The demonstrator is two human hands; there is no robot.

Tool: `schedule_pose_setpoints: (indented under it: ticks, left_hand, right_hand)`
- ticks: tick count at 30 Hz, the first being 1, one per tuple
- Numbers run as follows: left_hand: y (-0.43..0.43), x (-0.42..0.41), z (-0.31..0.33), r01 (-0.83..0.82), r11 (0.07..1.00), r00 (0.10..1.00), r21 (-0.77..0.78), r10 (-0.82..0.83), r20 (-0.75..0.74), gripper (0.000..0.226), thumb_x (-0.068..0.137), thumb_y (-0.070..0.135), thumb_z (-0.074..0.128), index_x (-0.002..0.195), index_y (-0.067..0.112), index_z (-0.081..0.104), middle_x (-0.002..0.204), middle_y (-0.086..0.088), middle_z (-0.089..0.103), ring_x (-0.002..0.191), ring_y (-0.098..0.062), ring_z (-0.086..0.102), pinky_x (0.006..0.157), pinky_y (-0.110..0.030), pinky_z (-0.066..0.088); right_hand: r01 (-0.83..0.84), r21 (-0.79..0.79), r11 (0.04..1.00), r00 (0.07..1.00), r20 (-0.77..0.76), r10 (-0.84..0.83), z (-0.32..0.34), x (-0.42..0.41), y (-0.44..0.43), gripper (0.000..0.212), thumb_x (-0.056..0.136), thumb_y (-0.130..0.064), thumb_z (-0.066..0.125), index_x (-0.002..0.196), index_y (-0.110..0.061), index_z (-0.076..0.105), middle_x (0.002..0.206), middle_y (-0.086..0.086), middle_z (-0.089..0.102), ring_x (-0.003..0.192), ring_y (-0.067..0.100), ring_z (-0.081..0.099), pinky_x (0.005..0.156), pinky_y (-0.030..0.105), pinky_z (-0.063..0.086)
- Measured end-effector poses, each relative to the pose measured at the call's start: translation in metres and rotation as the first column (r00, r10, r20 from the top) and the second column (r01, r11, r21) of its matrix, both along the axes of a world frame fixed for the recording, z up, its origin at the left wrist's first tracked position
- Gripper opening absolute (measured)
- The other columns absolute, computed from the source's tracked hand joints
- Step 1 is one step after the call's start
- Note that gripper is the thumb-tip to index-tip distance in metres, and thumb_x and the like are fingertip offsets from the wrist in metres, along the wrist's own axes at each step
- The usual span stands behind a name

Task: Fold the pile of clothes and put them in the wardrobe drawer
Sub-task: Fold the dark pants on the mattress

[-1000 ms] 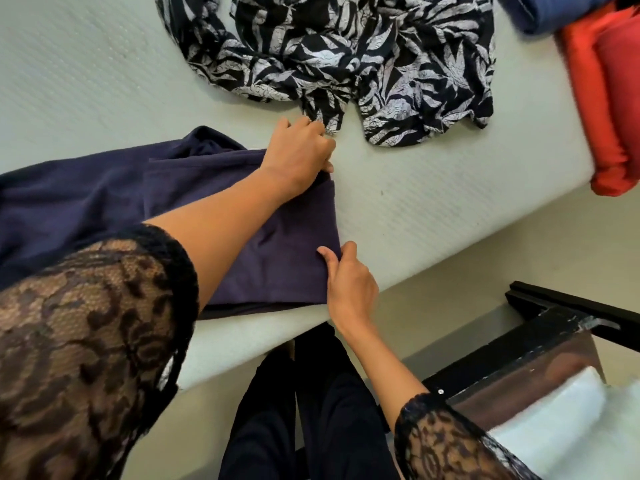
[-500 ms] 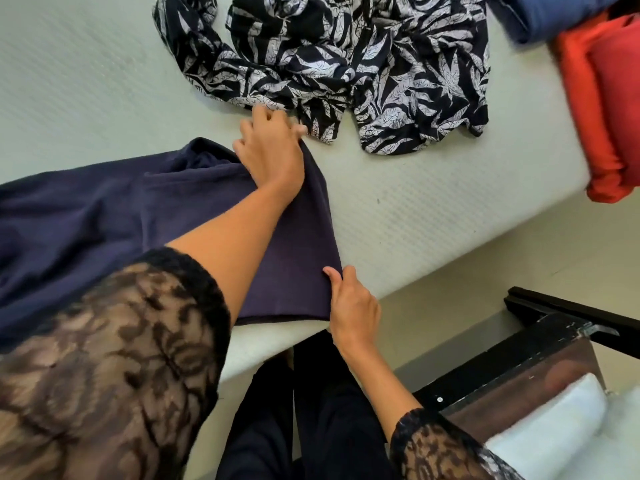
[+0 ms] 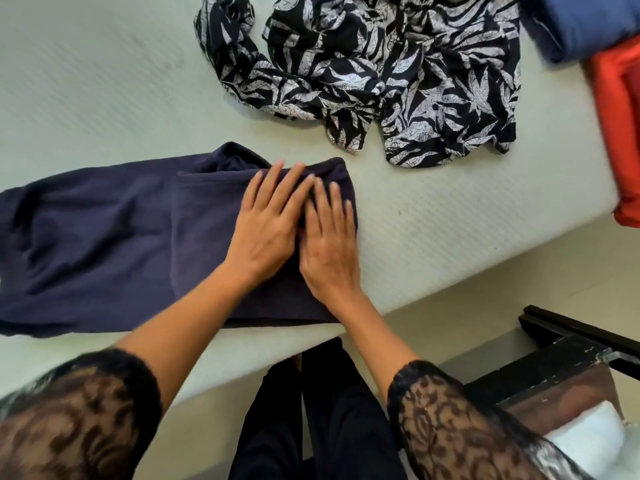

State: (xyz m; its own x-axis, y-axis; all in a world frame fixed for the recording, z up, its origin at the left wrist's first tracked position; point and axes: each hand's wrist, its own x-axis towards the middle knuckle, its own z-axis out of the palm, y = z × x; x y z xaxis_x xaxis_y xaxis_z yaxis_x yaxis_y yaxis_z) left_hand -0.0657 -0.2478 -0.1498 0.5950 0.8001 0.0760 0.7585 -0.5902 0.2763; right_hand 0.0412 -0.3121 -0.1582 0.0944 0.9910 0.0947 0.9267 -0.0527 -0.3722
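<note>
Pressing flat on the navy garment (image 3: 97, 244) with left hand (image 3: 266, 223) and right hand (image 3: 329, 244), side by side and touching. Fingers straight on both, palms down, gripping nothing, only bearing on the cloth.

Lying on the mattress (image 3: 104, 81) close to its 6 o'clock edge, long axis running 9-to-3. Doubled-over section at the 3 o'clock end, directly under the hands. Single-layer remainder trailing off toward 9 o'clock, well past the left hand. Fingertips aimed roughly 12 to 1 o'clock, so across the long axis.

Likely next: another fold along that axis, bringing the 9 o'clock end over toward 3. Left hand nearer the loose end; right hand better placed to pin the fold at 3. Needs a long reach left, beyond the crease.

Not yet folded: leaf-print garment (image 3: 398, 74), crumpled at 12 to 1 o'clock, apart from the hands. Blue folded item (image 3: 581, 26) and red garment (image 3: 616, 140) at 2 o'clock. Dark wooden frame (image 3: 568, 368) at 4 o'clock, possibly the drawer; cannot tell.
</note>
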Motion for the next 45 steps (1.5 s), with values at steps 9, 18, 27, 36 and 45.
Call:
schedule_pose_setpoints:
  ticks: [9,18,27,36,45]
  left_hand:
    - [-0.016,-0.084,-0.009,-0.620,0.759,0.766,-0.200,0.530,-0.364,0.063,0.095,0.058,0.023,0.148,0.031,0.000,0.157,-0.003,-0.007,0.143,-0.032,-0.011,0.110,-0.054,-0.012]
    - [-0.054,-0.112,-0.010,-0.443,0.865,0.871,-0.236,0.354,-0.340,0.061,0.094,0.056,0.011,0.147,0.025,0.013,0.154,0.001,0.013,0.143,-0.031,0.009,0.112,-0.050,-0.001]
    - [-0.029,-0.209,0.011,-0.735,0.657,0.678,-0.170,0.700,-0.224,0.064,0.095,0.047,0.018,0.149,0.013,0.011,0.156,-0.009,0.008,0.143,-0.034,0.000,0.111,-0.051,-0.008]
    - [-0.032,-0.312,0.015,-0.960,0.102,0.169,-0.261,0.955,-0.246,0.047,0.095,0.046,0.039,0.122,0.010,0.055,0.124,-0.014,0.056,0.117,-0.033,0.046,0.101,-0.043,0.025]
    - [-0.038,-0.345,0.015,-0.795,0.433,0.430,-0.424,0.896,0.108,0.033,0.086,0.036,0.062,0.086,0.004,0.050,0.086,-0.003,0.045,0.075,-0.015,0.042,0.064,-0.021,0.029]
  right_hand:
    - [0.159,-0.358,0.920,0.985,0.113,-0.127,-0.019,0.037,0.032,0.077,0.085,-0.069,0.024,0.149,-0.030,0.008,0.157,0.014,-0.001,0.144,0.034,-0.005,0.114,0.051,-0.006]
    - [-0.180,-0.279,0.943,0.954,0.183,0.236,-0.013,-0.023,-0.017,0.062,0.093,-0.057,0.032,0.146,-0.027,0.027,0.155,0.006,0.017,0.143,0.031,0.011,0.113,0.056,0.011]
    - [-0.166,-0.242,0.956,0.973,0.120,0.199,0.008,-0.066,-0.032,0.066,0.097,-0.054,0.019,0.145,-0.008,0.024,0.152,0.021,0.017,0.141,0.037,0.009,0.113,0.052,0.007]
    - [-0.554,-0.129,0.822,0.827,0.031,0.562,0.015,-0.299,0.116,0.058,0.090,-0.040,0.050,0.137,-0.006,0.044,0.146,0.021,0.035,0.137,0.038,0.028,0.112,0.051,0.016]
    - [-0.450,-0.208,0.868,0.883,0.041,0.467,0.008,-0.345,0.164,0.047,0.091,-0.043,0.050,0.119,-0.005,0.050,0.116,0.010,0.054,0.113,0.026,0.047,0.115,0.042,0.006]
